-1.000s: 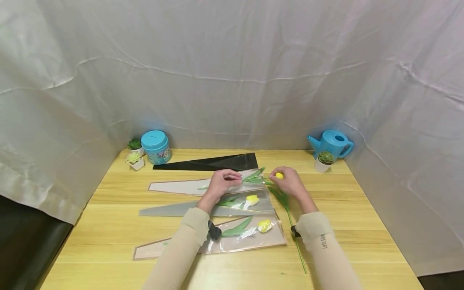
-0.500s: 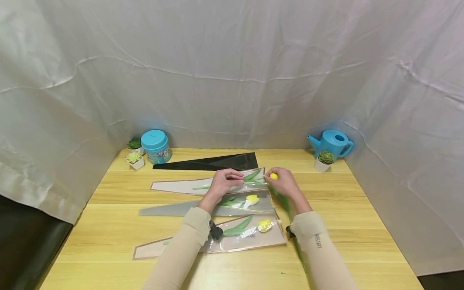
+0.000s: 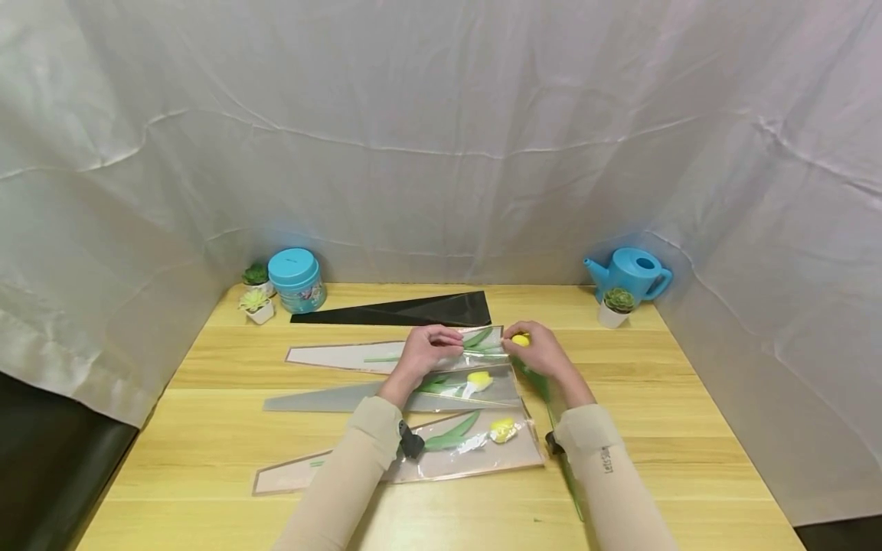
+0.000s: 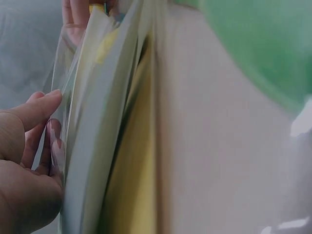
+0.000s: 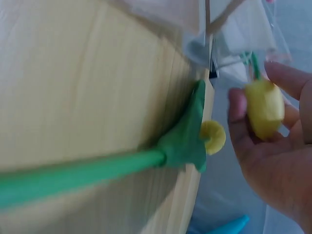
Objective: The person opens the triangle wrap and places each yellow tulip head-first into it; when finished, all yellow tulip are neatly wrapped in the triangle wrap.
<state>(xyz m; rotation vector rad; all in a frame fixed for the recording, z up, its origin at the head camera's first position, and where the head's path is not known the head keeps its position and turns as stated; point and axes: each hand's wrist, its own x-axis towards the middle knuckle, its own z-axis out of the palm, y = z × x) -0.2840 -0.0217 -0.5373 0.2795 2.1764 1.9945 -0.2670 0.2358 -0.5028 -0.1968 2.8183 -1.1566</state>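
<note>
Left hand (image 3: 422, 350): fingers pinching the open mouth of the clear sleeve (image 3: 358, 356)
Right hand (image 3: 540, 353): fingertips curled round the yellow tulip head (image 3: 521, 340); stem inside the sleeve
Sleeve: flat on the wooden table (image 3: 689, 413); behind two filled sleeves (image 3: 441, 451)
Beyond: black sleeve (image 3: 413, 310); blue tin (image 3: 296, 277); blue watering can (image 3: 634, 272)

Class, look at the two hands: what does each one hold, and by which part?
The right hand pinches a yellow tulip by its bloom. The left hand grips the clear sleeve near its wide open end.
</note>
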